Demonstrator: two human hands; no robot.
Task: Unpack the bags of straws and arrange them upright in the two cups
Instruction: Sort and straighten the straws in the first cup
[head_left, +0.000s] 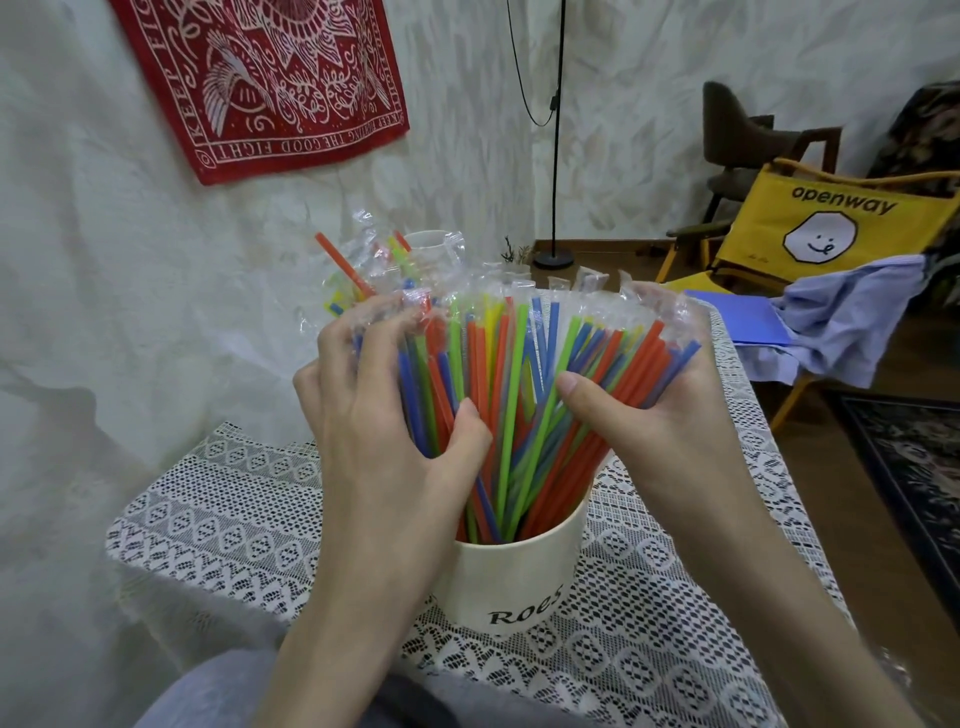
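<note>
Toward the far left of the lace-covered table, behind the hands, the second cup holds a few wrapped straws leaning loosely; a knock from the left forearm could probably tip it. The left hand curls its fingers round the left side of the bunch of wrapped straws, thumb pressing in at the front. The bunch stands fanned in the white cup near the table's front edge. The right hand grips the right side, thumb across the straws. The bunch spreads wider than the cup's mouth, so if either hand lets go, outer straws may splay and spill onto the cloth; squeezing hard sideways could also tilt the cup, or slip the slick wrappers.
</note>
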